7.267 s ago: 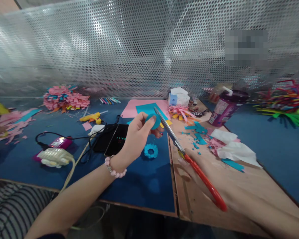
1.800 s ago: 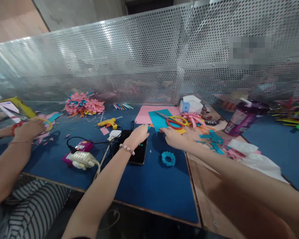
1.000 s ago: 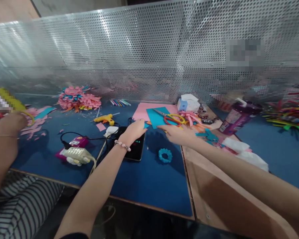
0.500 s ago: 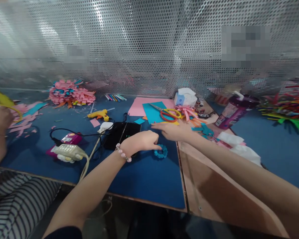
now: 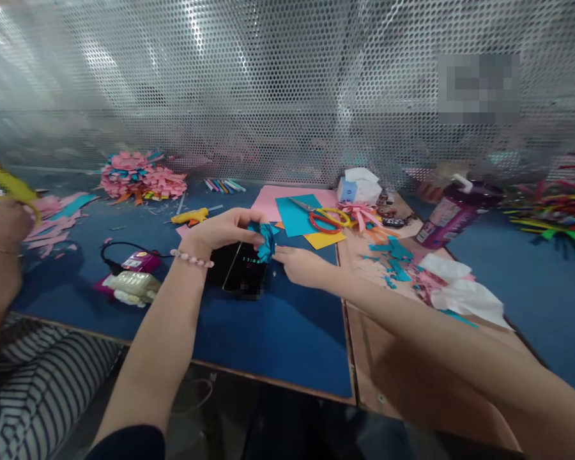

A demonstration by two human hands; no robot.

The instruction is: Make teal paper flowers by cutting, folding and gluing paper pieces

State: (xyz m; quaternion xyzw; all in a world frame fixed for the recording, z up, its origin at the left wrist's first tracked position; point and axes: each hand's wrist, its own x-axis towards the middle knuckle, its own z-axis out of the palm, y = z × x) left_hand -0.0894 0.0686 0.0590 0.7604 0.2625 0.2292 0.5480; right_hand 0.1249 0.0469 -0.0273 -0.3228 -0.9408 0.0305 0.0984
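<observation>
A frilly blue paper ring [image 5: 267,243], seen almost edge-on, is raised above the desk over a dark phone [image 5: 244,271] with a lit clock. My left hand [image 5: 223,230], a beaded bracelet at its wrist, is closed on the ring from the left and above. From the right, my right hand [image 5: 301,265] has its fingers drawn together with the tips against the ring's lower right edge. Behind them lie scissors [image 5: 328,218] with red and yellow handles, on a blue paper sheet [image 5: 292,217]. A yellow paper piece [image 5: 324,240] is beside it.
Left, a co-worker's hand [image 5: 4,230] holds something yellow. A power strip [image 5: 134,286], yellow glue gun [image 5: 190,216] and pink paper bunch [image 5: 134,176] are on that side. To the right are blue scraps [image 5: 395,255], crumpled tissue [image 5: 467,300], a tissue box [image 5: 357,186] and a purple bottle [image 5: 453,211].
My left hand has lifted the blue ring from near the desk, up and to the left over the phone. My right hand has moved left and down to the ring's edge, its fingers drawing together.
</observation>
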